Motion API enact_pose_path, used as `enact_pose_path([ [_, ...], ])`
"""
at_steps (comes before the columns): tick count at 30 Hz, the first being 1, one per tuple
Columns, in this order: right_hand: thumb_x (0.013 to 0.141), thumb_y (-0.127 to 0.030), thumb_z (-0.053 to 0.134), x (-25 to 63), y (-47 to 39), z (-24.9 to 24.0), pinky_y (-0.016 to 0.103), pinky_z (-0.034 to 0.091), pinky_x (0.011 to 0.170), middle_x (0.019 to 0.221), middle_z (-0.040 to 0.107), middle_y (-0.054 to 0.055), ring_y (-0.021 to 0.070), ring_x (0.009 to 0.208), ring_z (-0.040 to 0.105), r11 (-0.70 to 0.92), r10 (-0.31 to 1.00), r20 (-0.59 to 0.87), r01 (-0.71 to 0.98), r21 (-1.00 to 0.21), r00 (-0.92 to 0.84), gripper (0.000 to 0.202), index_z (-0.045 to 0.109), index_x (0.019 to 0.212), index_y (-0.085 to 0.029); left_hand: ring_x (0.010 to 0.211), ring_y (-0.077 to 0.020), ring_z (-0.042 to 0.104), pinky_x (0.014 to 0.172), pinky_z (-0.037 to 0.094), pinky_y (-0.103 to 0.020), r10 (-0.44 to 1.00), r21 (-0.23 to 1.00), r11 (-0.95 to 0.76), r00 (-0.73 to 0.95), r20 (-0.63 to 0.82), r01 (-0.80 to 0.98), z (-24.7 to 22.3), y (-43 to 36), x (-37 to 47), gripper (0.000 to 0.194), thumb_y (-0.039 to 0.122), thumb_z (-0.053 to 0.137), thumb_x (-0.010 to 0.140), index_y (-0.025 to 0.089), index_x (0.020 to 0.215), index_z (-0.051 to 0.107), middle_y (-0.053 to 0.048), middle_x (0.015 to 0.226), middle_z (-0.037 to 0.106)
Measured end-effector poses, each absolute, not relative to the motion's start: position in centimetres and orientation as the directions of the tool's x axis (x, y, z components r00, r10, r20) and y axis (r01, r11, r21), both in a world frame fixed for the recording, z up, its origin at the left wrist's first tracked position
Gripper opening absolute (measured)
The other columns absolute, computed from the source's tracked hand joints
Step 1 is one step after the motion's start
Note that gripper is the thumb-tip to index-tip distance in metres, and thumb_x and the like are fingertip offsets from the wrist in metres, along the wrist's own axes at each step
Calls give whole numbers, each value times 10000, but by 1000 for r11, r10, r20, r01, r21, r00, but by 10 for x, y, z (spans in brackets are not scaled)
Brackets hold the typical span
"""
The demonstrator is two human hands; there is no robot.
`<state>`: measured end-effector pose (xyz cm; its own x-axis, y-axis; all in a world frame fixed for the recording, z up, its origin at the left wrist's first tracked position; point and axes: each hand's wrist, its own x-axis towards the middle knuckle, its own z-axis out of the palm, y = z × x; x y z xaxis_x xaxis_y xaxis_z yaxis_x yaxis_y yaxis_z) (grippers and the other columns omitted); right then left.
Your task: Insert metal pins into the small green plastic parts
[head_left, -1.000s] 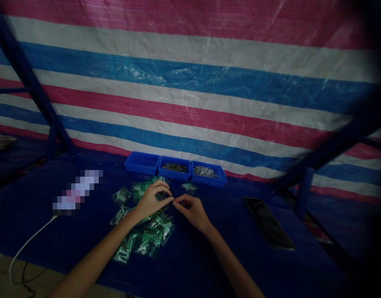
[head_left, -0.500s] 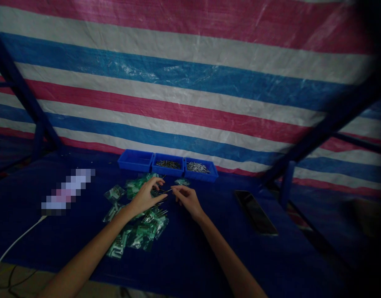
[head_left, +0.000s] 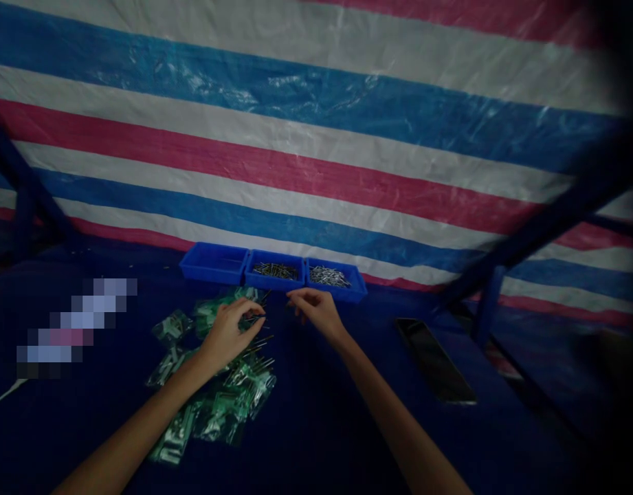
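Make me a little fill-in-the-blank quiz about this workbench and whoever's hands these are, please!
1. The row behind the hands is made up of ____ trays.
2. The packets near the left hand are mostly tinted ____.
3. The phone lies toward the ____ side of the table.
4. Besides pink and white, the sheet has ____ stripes.

Missing words: three; green; right; blue.

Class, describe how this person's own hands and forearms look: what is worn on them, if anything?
The left hand and right hand wear no gloves. Both forearms are slim, narrowing toward the wrists, with no sleeve, watch or bracelet showing. It is too dim to rule out small rings.
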<state>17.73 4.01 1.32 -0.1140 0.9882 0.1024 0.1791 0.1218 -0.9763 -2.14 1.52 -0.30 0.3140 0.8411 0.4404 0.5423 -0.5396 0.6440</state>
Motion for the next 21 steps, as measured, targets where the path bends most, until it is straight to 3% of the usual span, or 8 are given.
enact_pose_path([
  [3, 732, -357, 545, 180, 50, 18, 183, 432, 393, 994, 637, 77, 115, 613, 590, 165, 984, 150, 166, -972, -100, 385, 585, 1068, -175, 734, -164, 565, 686, 415, -305, 854, 637, -518, 311, 416, 571, -3, 17, -25, 80, 202, 533, 760, 193, 813, 592, -12, 766, 602],
  [5, 745, -333, 542, 180, 50, 18, 194, 442, 414, 1085, 605, 73, 128, 661, 607, 230, 970, 200, 257, -939, -138, 431, 528, 1156, -205, 737, -166, 564, 684, 410, -305, 866, 629, -498, 303, 398, 597, -2, 18, -26, 78, 200, 534, 758, 196, 805, 596, -8, 758, 602],
  [9, 738, -274, 578, 176, 34, 8, 240, 466, 579, 1008, 634, 27, 100, 618, 583, 401, 913, 271, 559, -726, -304, 238, 652, 960, -231, 720, -166, 558, 676, 399, -306, 882, 610, -468, 295, 367, 640, 1, 17, -26, 92, 216, 530, 763, 202, 818, 603, -4, 736, 599],
  [12, 744, -290, 582, 170, 19, 0, 225, 430, 561, 1018, 619, 8, 93, 621, 570, 443, 895, 251, 680, -585, -368, 199, 662, 923, -256, 746, -181, 550, 716, 382, -338, 876, 549, -481, 348, 334, 684, 1, 15, -23, 89, 237, 536, 765, 213, 809, 609, -2, 743, 605],
  [17, 759, -374, 562, 162, 6, -6, 217, 405, 550, 980, 619, -9, 135, 763, 592, 458, 888, 224, 728, -511, -401, 245, 633, 972, -275, 840, -232, 504, 764, 353, -391, 830, 370, -557, 492, 262, 744, 2, 11, -20, 107, 310, 578, 741, 212, 766, 612, -18, 787, 590],
  [21, 787, -341, 535, 157, 8, -4, 214, 406, 536, 1008, 604, -14, 138, 775, 590, 424, 905, 242, 771, -475, -349, 253, 604, 1026, -295, 857, -233, 487, 793, 347, -394, 804, 328, -595, 543, 243, 734, 3, 7, -22, 100, 302, 579, 745, 208, 755, 613, -22, 798, 566],
])
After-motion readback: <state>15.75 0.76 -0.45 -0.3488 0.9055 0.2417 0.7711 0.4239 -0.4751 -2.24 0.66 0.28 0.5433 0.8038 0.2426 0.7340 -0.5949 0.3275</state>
